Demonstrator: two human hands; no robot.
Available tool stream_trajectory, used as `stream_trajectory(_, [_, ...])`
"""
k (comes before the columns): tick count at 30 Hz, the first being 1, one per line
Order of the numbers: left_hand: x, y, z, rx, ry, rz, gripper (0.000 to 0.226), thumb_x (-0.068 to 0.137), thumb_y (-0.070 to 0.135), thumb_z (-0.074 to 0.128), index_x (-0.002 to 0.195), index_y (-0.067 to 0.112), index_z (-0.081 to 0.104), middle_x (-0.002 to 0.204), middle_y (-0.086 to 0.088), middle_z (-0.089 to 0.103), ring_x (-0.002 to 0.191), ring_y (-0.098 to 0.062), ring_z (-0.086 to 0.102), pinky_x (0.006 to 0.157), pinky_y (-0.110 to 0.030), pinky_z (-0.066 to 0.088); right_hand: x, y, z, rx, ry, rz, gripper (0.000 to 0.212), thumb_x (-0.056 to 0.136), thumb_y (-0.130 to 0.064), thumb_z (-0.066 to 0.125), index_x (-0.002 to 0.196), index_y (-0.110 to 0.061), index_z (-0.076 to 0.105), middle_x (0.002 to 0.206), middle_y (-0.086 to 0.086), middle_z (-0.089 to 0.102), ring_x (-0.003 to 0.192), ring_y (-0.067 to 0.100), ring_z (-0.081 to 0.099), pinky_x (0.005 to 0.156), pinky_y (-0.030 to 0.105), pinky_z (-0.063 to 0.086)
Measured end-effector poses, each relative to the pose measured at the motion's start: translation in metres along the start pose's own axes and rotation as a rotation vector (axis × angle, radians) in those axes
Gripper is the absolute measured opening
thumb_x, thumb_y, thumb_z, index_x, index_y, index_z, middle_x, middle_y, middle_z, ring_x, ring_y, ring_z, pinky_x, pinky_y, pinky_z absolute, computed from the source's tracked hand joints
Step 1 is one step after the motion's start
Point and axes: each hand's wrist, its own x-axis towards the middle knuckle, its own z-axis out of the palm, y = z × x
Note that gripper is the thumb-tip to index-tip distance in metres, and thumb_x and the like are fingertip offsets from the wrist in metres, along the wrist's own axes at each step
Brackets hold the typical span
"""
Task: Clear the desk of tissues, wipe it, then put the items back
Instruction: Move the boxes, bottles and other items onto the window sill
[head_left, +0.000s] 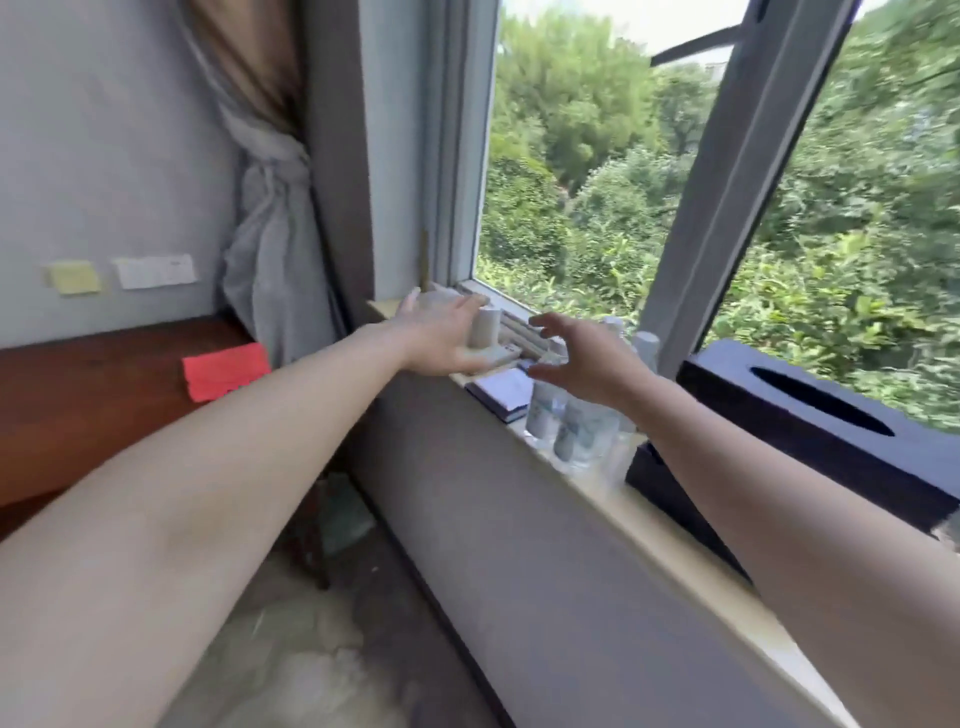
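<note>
Tissue box (810, 415) sat at windowsill's (675, 540) rt end; left hand (441, 338) gripped beige holder (485, 327), right hand (587, 358) open nr it.

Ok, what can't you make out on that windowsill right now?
All head view.
Left hand: blur hides whether it grips the beige cylinder or just touches it.
Bottles: partly hidden behind the right hand, labels blurred.
Tissue box: cut off by the right edge; slot too dark to show tissues.
Notepad: writing too small.
</note>
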Motion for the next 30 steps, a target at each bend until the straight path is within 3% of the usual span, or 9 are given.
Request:
stream_trajectory(5, [-0.056,-0.085,0.003,-0.002,-0.065,-0.215,0.093,0.093,0.054,0.054,0.157,0.017,-0.002,0.164,-0.006,0.013,0.148,-0.018,0.023,0.119,-0.058,-0.005,0.052,-0.06,0.046,0.051,-0.083,-0.133,0.069,0.084,-0.038,0.07,0.144,-0.026,0.04,0.139,-0.002,0.054,0.125,0.025,0.051,0.099,0.037,0.043])
stream_trajectory(10, [-0.104,-0.172,0.002,0.0,-0.103,-0.404,0.096,0.091,0.058,0.055,0.157,0.021,-0.004,0.165,-0.006,0.007,0.152,-0.017,0.011,0.119,-0.057,-0.007,0.109,-0.127,0.089,0.068,-0.141,-0.264,0.073,0.085,-0.041,0.068,0.146,-0.022,0.035,0.142,0.008,0.051,0.131,0.029,0.046,0.104,0.039,0.039])
stream_trajectory(18, [-0.155,-0.3,-0.012,0.062,-0.165,-0.572,0.094,0.093,0.055,0.053,0.158,0.02,-0.004,0.166,0.001,0.001,0.152,-0.017,0.006,0.117,-0.06,-0.011,0.203,-0.242,0.15,0.138,-0.21,-0.422,0.077,0.083,-0.041,0.071,0.148,-0.023,0.032,0.144,-0.001,0.049,0.131,0.025,0.045,0.104,0.045,0.039])
stream_trajectory(30, [-0.261,-0.445,0.015,-0.06,-0.151,-0.94,0.09,0.094,0.054,0.052,0.157,0.024,-0.005,0.166,-0.002,0.001,0.152,-0.021,0.004,0.118,-0.059,-0.009,0.309,-0.412,0.259,0.152,-0.351,-0.663,0.076,0.083,-0.041,0.069,0.147,-0.026,0.031,0.142,0.005,0.052,0.128,0.031,0.048,0.103,0.043,0.041])
